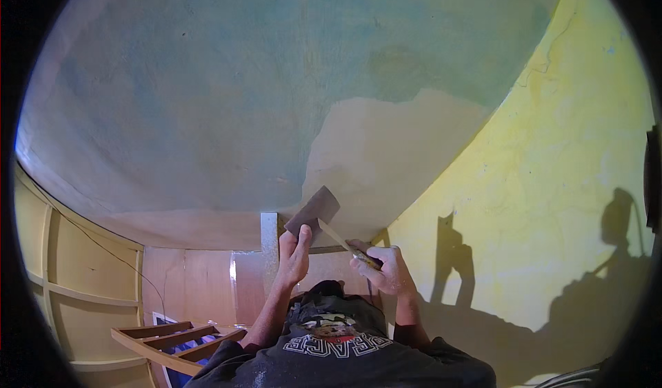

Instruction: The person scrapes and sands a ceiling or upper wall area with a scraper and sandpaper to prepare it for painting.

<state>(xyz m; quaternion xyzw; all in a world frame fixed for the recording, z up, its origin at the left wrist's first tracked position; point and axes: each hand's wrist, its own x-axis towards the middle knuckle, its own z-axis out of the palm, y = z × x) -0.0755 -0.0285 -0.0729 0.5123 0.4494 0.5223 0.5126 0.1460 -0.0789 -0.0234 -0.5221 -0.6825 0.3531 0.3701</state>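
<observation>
Raised before me in the head view, my left hand (296,256) grips a flat, dark brown rectangular sheet or plate (314,209) by its lower edge. Its exact kind cannot be told. My right hand (384,266) is closed around the handle of a putty knife or scraper (336,237). The tool's pale blade points up and left, with its tip at the sheet's face. Above and beyond both hands spreads a wall or ceiling surface (222,103) in worn blue-green, with a smooth beige patch (382,140) near the sheet.
A yellow wall (517,202) on the right carries cracks and cast shadows. Wooden slats of a rack or ladder (170,344) stand at lower left, near a framed yellow panel wall (93,279). Behind the left hand rises a pale post (270,248). A thin cable (111,246) hangs at left.
</observation>
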